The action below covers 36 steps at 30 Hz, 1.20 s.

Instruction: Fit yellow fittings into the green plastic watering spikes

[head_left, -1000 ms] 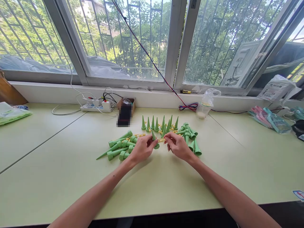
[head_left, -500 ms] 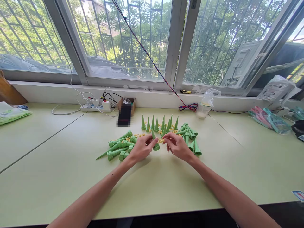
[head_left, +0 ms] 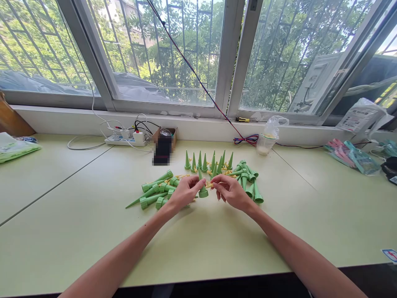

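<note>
A green cone (head_left: pixel 203 193) was gripped point-up by the left hand (head_left: pixel 185 192). Crosswise beside it, a yellow piece (head_left: pixel 209 186) was pinched by the right hand (head_left: pixel 232 191).

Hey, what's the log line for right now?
left hand: holds green cone, tip up; right hand: pinches yellow piece beside it; behind: standing green cones; left: green pieces lying; right: green pile

Across the table (head_left: pixel 198 248), a held spike (head_left: pixel 203 191) and valve (head_left: pixel 209 185) sit between the left hand (head_left: pixel 184 193) and right hand (head_left: pixel 231 191). Upright spikes (head_left: pixel 205 164) stand behind them; loose spikes lie in a left heap (head_left: pixel 151 200) and a right heap (head_left: pixel 244 178). Along the back, left to right: power strip (head_left: pixel 124 142), box (head_left: pixel 174 137), cup (head_left: pixel 264 147), plastic packets (head_left: pixel 364 159).
</note>
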Motion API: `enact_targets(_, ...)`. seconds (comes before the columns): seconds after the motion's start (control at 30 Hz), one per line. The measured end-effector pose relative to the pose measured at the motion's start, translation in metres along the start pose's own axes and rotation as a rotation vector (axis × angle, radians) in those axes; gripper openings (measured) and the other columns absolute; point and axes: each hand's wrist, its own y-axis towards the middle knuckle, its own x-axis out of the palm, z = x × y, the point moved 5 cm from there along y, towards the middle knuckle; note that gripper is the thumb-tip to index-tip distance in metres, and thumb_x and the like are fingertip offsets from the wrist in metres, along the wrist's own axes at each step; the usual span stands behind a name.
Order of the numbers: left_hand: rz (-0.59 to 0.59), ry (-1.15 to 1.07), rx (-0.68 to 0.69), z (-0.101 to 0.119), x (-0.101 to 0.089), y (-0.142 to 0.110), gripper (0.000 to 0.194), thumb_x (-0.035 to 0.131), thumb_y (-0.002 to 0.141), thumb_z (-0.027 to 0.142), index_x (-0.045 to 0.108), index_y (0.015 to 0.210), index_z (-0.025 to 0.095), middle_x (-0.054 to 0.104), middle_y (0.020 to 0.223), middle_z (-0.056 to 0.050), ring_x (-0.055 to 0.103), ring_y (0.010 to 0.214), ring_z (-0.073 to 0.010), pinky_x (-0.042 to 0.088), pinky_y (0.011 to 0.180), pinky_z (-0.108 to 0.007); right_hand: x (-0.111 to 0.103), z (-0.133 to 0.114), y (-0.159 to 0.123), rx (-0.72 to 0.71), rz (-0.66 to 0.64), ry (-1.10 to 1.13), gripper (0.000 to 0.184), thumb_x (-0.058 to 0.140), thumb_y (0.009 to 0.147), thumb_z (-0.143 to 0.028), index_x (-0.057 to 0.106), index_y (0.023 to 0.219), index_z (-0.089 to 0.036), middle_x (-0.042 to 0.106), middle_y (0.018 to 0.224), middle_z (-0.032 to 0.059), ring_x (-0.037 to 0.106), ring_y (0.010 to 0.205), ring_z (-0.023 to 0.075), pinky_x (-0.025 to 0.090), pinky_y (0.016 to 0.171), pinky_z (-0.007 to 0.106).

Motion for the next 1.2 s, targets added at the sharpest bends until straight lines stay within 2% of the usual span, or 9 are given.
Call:
enact_targets(0.2,-0.013,0.001,-0.025,-0.0010,0.0003,-0.0007,0.040,0.051,0.087,0.050,0.041,0.064,0.018,0.030,0.052,0.007,0.028,0.043,-0.0060,0.022,0.038,-0.019,0.0000,0.0000,-0.0015,0.000,-0.004,-0.002,0.026,0.057,0.088,-0.043,0.061,0.097,-0.018,0.063,0.083,0.0030,0.057,0.053,0.0091,0.043,0.041,0.020)
enact_targets(0.5,-0.023,-0.005,0.006,0.0024,0.0011,-0.0012,0.038,0.052,0.086,0.047,0.043,0.064,0.018,0.031,0.052,0.006,0.027,0.045,-0.0062,0.021,0.039,-0.019,0.0006,0.0001,-0.0026,0.018,-0.024,-0.018,0.030,0.063,0.084,-0.044,0.062,0.099,-0.018,0.062,0.083,0.0026,0.057,0.054,0.0096,0.042,0.041,0.020)
enact_targets(0.83,-0.022,0.010,0.044,0.0030,0.0017,-0.0005,0.041,0.052,0.085,0.048,0.037,0.061,0.018,0.029,0.055,0.006,0.029,0.048,-0.0071,0.025,0.041,-0.019,0.0020,-0.0026,-0.0027,0.002,-0.032,-0.038,0.028,0.061,0.086,-0.044,0.063,0.095,-0.018,0.061,0.077,0.0012,0.055,0.053,0.0091,0.045,0.046,0.021)
enact_targets(0.97,-0.030,0.003,0.018,0.0024,0.0018,-0.0008,0.042,0.052,0.085,0.049,0.037,0.061,0.019,0.029,0.054,0.006,0.029,0.046,-0.0069,0.024,0.040,-0.019,0.0020,-0.0026,-0.0028,-0.001,-0.035,-0.036,0.026,0.061,0.086,-0.043,0.063,0.093,-0.017,0.060,0.074,0.0005,0.055,0.053,0.0096,0.046,0.048,0.022)
enact_targets(1.2,-0.038,-0.062,-0.065,-0.0002,0.0013,-0.0025,0.043,0.054,0.083,0.053,0.038,0.062,0.019,0.029,0.049,0.008,0.026,0.041,-0.0059,0.023,0.036,-0.019,0.0000,-0.0002,-0.0017,-0.003,0.000,-0.031,0.028,0.064,0.083,-0.044,0.064,0.095,-0.019,0.060,0.073,0.0004,0.056,0.052,0.0101,0.045,0.044,0.021)
